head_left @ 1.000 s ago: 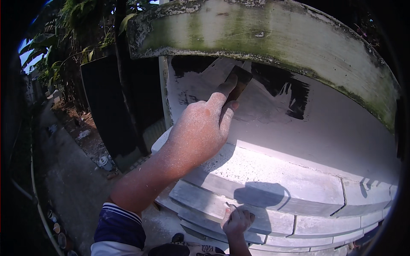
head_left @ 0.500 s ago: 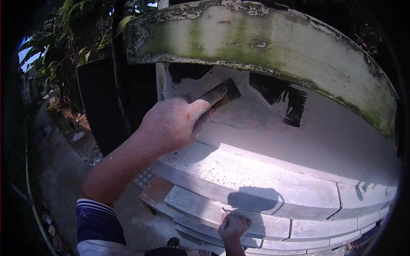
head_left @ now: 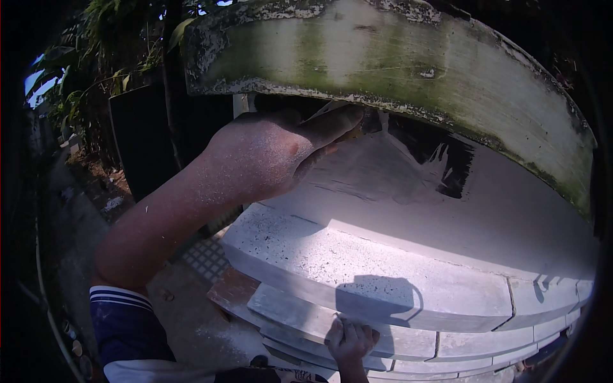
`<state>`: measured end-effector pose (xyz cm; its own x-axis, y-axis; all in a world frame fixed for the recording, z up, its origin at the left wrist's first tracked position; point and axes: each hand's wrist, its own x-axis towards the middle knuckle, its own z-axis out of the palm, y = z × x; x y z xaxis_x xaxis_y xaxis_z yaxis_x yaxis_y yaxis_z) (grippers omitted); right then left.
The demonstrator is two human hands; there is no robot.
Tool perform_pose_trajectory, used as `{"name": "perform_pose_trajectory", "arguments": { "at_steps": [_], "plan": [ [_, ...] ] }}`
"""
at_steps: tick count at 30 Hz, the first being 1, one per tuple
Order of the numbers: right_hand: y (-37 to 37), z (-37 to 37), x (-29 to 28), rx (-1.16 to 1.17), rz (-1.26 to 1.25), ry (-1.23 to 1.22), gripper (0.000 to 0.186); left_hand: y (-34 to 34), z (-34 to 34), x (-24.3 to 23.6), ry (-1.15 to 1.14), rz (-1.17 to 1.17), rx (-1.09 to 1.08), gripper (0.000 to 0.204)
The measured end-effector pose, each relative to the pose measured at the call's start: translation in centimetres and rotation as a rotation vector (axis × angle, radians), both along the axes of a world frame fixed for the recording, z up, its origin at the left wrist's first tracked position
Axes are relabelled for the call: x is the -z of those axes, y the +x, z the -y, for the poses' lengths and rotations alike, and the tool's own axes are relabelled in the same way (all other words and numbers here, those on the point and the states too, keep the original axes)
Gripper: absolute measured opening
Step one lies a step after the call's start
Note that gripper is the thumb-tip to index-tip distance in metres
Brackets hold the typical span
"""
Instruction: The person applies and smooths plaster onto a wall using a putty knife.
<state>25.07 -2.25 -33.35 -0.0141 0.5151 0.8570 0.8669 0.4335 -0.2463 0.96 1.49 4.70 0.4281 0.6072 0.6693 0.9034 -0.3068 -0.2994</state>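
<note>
My left hand (head_left: 265,153), dusted with white powder, reaches up to the wall under an overhanging slab. Its fingers are closed on a flat scraper (head_left: 370,123), with the index finger stretched along it. The scraper is in shadow, against the wall close below the slab's lower edge. Smeared pale filler (head_left: 377,166) covers much of the wall around it, and a dark patch (head_left: 424,145) shows to its right. Low in the view, my right hand (head_left: 351,340) is a closed fist in front of the stepped blocks. What it holds, if anything, is hidden.
The mossy, flaking slab (head_left: 383,57) juts out above the wall. Below runs a pale ledge (head_left: 408,277) with dark specks, then stepped grey blocks (head_left: 472,343). A dark panel (head_left: 140,140) and plants stand at the left. A concrete path lies lower left.
My left hand and the scraper have moved a little up and right, closer under the slab. The left forearm has shifted left in the view. My right hand stays almost where it was.
</note>
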Motion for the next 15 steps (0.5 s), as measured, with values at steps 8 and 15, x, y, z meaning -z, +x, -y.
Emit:
{"name": "perform_pose_trajectory", "arguments": {
  "at_steps": [8,15],
  "plan": [
    [-0.3,-0.1,0.4,0.057,0.013,0.000,0.019,-3.7,-1.8,-0.3,0.062,-0.083,0.121,0.060],
    [-0.1,-0.4,1.1,0.079,0.025,0.009,0.018,-1.0,-1.8,-1.0,0.146,-0.137,0.267,0.058]
  ]
}}
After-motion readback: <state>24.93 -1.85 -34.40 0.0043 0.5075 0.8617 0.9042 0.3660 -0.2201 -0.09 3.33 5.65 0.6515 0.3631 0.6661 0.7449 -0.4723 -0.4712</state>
